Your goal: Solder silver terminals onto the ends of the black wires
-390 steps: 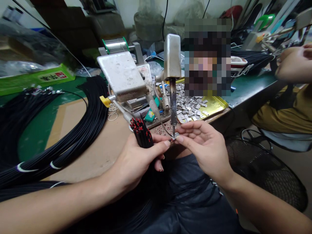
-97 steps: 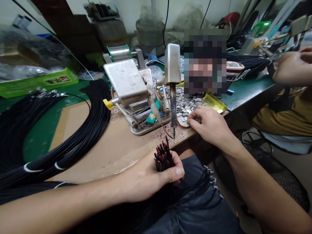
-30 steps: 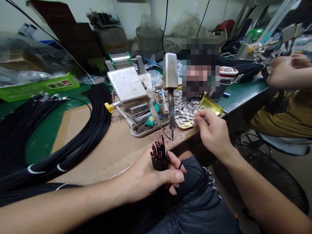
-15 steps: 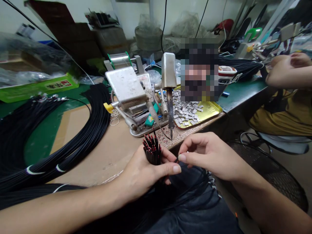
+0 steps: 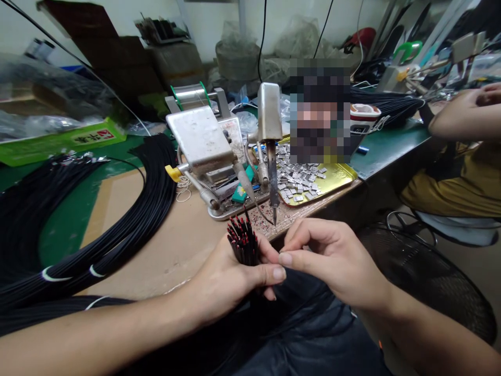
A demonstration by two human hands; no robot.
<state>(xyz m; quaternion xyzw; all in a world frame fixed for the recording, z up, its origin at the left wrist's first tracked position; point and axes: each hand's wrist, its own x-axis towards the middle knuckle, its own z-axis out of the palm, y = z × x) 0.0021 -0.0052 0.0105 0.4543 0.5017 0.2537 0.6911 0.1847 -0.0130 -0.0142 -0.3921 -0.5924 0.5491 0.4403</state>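
Note:
My left hand [image 5: 242,282] is closed around a bundle of thin black cables [image 5: 243,244], whose red-tipped ends stick up above the thumb. Close beside it, thumb and index finger of my right hand [image 5: 329,258] are pinched together at the left fingertips. They grip a single black cable, now mostly hidden behind the fingers. Just above the hands a soldering iron [image 5: 273,175] points straight down from its stand, apart from both hands. The long cables trail down over my lap, where they blend with dark clothing.
Coiled black cables [image 5: 156,193] lie on the left. A metal soldering stand [image 5: 201,138] with a solder spool [image 5: 191,96] stands ahead. Small metal connectors [image 5: 301,183] fill part of a yellow tray [image 5: 340,177]. A co-worker's arm [image 5: 462,115] is at right, above a black fan [image 5: 426,282].
My right hand has moved slightly left, closer to my left fingertips, and the cable piece that showed between them is now covered. My left hand keeps its hold on the bundle.

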